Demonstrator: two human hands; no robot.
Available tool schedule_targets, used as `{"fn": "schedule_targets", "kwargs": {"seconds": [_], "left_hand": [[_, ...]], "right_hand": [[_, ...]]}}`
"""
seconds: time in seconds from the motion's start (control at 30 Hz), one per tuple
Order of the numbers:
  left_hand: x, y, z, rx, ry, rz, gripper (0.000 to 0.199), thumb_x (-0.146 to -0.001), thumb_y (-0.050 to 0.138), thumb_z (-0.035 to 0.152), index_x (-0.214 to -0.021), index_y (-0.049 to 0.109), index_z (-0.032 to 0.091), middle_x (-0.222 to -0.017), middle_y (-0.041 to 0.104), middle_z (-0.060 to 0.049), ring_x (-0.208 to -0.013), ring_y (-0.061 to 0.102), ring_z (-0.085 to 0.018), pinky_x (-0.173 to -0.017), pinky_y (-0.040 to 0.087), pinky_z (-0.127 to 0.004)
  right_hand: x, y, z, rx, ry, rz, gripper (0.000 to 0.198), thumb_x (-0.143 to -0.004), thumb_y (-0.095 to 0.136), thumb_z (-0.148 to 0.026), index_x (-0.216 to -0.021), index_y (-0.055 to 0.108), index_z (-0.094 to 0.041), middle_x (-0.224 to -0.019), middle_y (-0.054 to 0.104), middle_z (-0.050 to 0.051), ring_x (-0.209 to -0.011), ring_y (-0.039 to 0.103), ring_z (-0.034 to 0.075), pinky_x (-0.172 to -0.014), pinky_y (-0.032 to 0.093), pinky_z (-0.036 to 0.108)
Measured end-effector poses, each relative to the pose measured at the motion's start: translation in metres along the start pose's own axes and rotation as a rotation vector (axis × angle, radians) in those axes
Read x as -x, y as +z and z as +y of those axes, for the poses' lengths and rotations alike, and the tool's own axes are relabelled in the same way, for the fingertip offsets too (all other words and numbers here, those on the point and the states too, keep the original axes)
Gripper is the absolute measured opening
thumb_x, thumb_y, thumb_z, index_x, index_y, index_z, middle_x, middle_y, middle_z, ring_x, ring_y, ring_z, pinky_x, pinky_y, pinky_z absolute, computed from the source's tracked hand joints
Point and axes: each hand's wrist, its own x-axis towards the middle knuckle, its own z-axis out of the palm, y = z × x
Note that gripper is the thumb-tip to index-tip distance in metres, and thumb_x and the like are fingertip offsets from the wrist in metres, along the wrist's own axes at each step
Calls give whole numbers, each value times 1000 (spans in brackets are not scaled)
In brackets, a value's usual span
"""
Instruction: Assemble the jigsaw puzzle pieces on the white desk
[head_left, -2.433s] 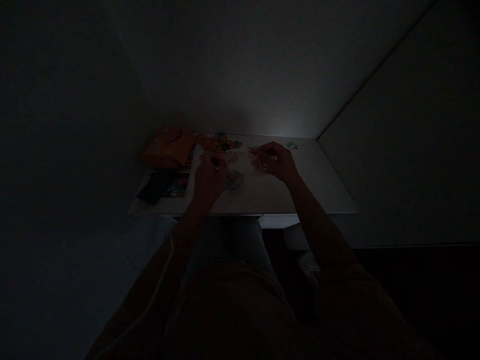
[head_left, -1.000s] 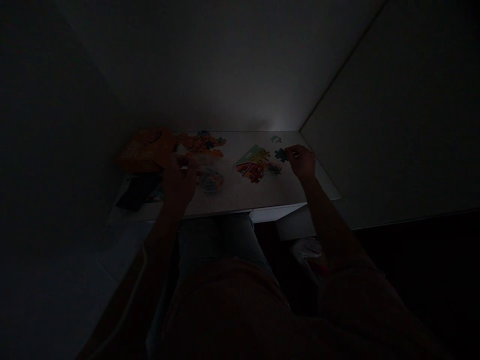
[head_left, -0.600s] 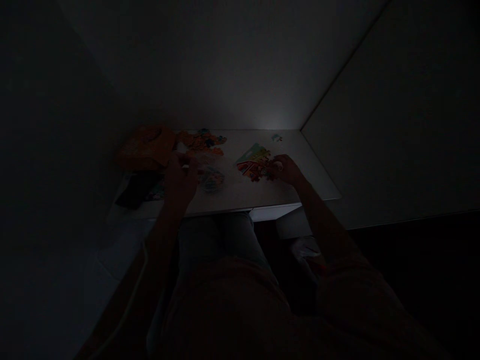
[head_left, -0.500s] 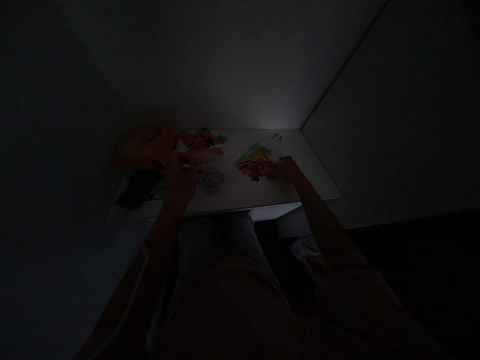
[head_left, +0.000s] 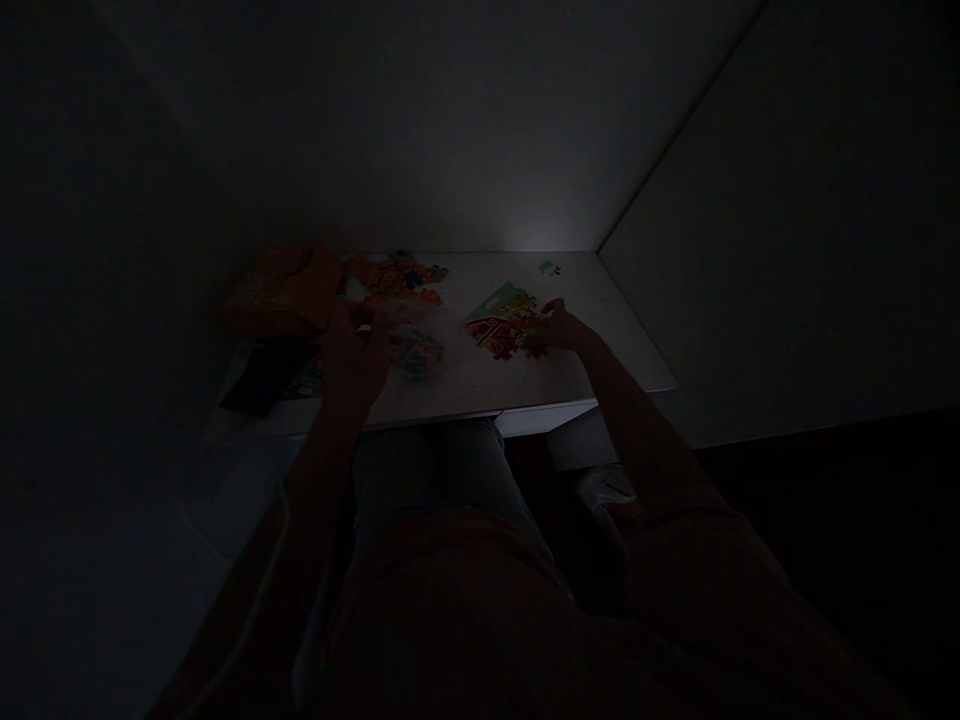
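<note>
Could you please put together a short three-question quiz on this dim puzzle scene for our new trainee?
1. True or false: the right hand rests at the edge of the assembled puzzle patch.
2. Which lies farther to the person's left: the orange box or the lone piece near the wall?
3. What is the left hand beside on the white table?

Key: 1 true. 2 the orange box. 3 a clear bag of pieces.

Bare forearms, grey trousers (head_left: 427,470), dark reddish top (head_left: 465,620).
</note>
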Motion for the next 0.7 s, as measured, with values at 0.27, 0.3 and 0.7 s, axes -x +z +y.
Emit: {"fn": "schedule_targets", "kwargs": {"seconds": [0.27, 0.3, 0.7], "left_hand": [[0, -1, 5, 44, -10, 3, 28, -116, 68, 47, -113, 51, 25, -118, 73, -8, -89, 80, -24, -66, 65, -43], [-1, -1, 2, 51, 1, 10, 29, -116, 69, 47, -112, 51, 26, -116, 73, -8, -88, 81, -24, -63, 64, -42], [-2, -2, -5, 51, 26, 57, 24, -111, 75, 42, -107, 55, 30, -107, 76, -8, -87, 81, -29, -59, 66, -45]], "right_hand": [[4, 0, -15, -200, 105, -28, 48, -80, 95, -17, -107, 57, -30, -104, 85, 4, -93, 80, 27, -92, 71, 48], [3, 1, -18, -253, 75, -26, 48, -78, 95, -19, -108, 59, -30, -113, 86, 5, -103, 81, 29, -100, 70, 50], [-41, 27, -31, 197, 10, 55, 88, -78, 94, -57, -151, 67, -14, -166, 59, 27, -157, 55, 46, -132, 47, 63]]}}
